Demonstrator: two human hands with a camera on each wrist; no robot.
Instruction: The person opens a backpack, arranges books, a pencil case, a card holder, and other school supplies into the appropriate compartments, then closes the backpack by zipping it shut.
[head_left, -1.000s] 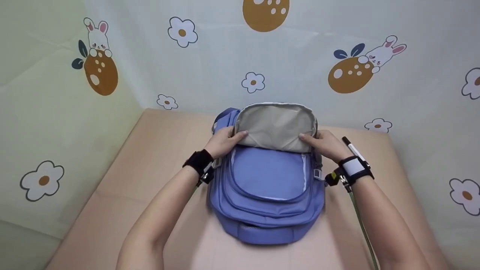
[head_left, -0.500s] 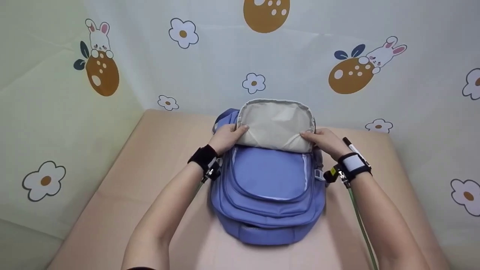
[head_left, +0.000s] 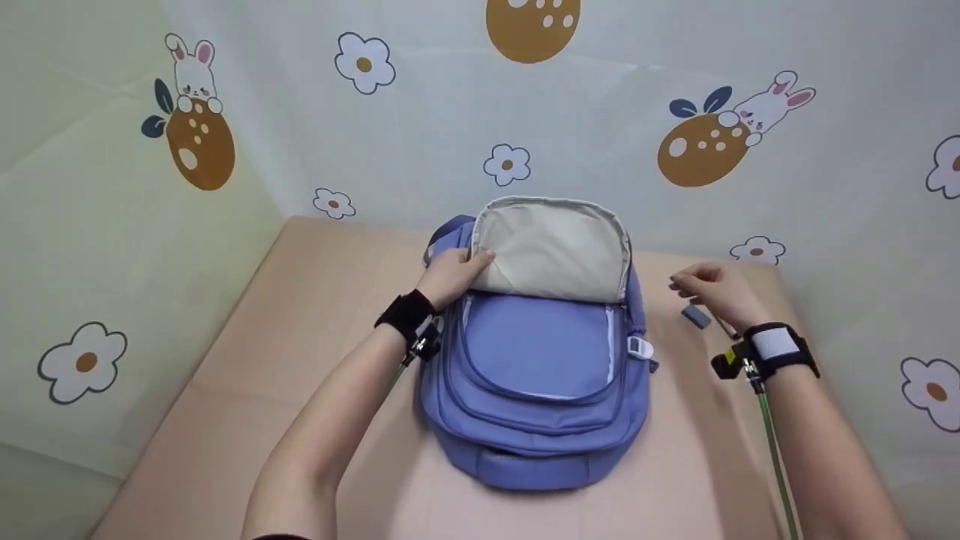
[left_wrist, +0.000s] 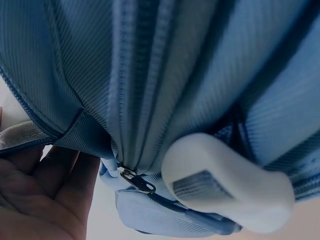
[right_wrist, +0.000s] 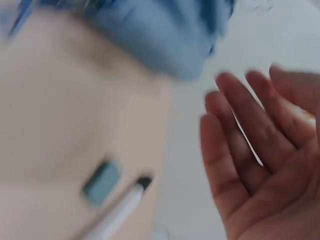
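Note:
A blue backpack (head_left: 536, 349) lies on the table with its front pocket flap (head_left: 559, 251) folded back, showing the pale lining. My left hand (head_left: 452, 274) pinches the flap's left edge, thumb on the lining and fingers behind it. To the right of the backpack, my right hand (head_left: 716, 292) hovers with nothing in it; its fingers look relaxed and slightly bent in the right wrist view. Below that hand are a small grey-blue block (head_left: 696, 316), like an eraser, and a white marker (right_wrist: 117, 210) with a black cap, largely covered by the hand in the head view.
White plastic buckles, one at the backpack's right side (head_left: 640, 347) and one near the left wrist camera (left_wrist: 227, 185), hang from the straps. A zipper pull (left_wrist: 137, 181) dangles beside the latter. Behind the table (head_left: 300, 300) stands a patterned curtain (head_left: 420, 135).
My right hand has let go of the flap's right edge and moved right, over the block and marker. The block has come into sight. My left hand keeps its hold.

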